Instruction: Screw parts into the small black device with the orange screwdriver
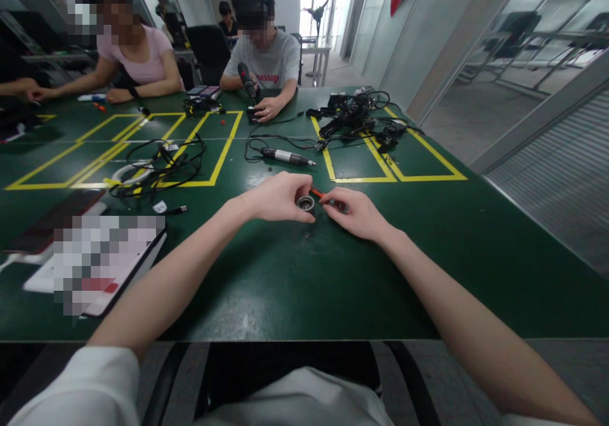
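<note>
My left hand (pixel 284 197) curls its fingers around a small round metal part (pixel 305 204), whose open, ring-like top faces up. To the right of it, my right hand (pixel 351 211) pinches a slim tool with an orange-red tip section (pixel 316 192) that points toward the metal part. Whether the tool touches the part is too small to tell. Tiny dark pieces (pixel 307 236) lie on the green table (pixel 295 286) just below my hands. Beyond my left hand rests a silver and black electric screwdriver (pixel 287 156) with its cable.
A tangle of black cables (pixel 349 113) lies at the back right, another coil (pixel 162 166) at the left. Papers (pixel 114 254) and a dark phone (pixel 57 219) are at the near left. Across the table a person (pixel 271 54) holds a power tool (pixel 246 82); another person (pixel 137 58) sits left.
</note>
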